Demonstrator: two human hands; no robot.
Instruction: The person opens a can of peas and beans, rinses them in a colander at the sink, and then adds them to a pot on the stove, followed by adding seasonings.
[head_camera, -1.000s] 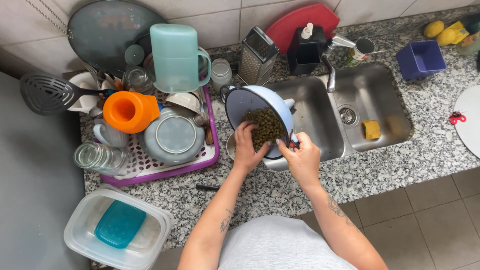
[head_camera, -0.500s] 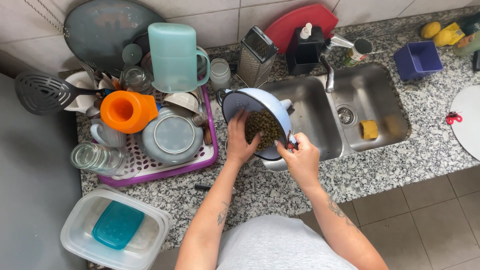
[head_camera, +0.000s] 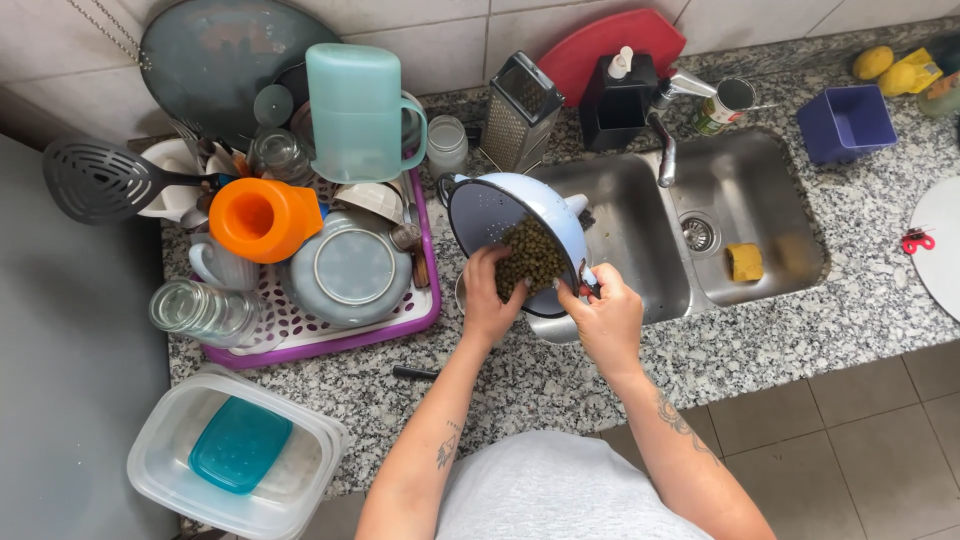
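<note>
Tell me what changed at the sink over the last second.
The left hand moved from under the colander's edge into the bowl and now rests on the green lentils. The right hand kept its grip on the colander's handle, tilted over the sink. The dish rack and sponge stayed put.

The person wears a plain light grey top, sleeves ending above the elbows — both forearms bare, each with a small dark tattoo, and the left hand (head_camera: 492, 300) and right hand (head_camera: 606, 318) carry no gloves — no rings or watch visible.
</note>
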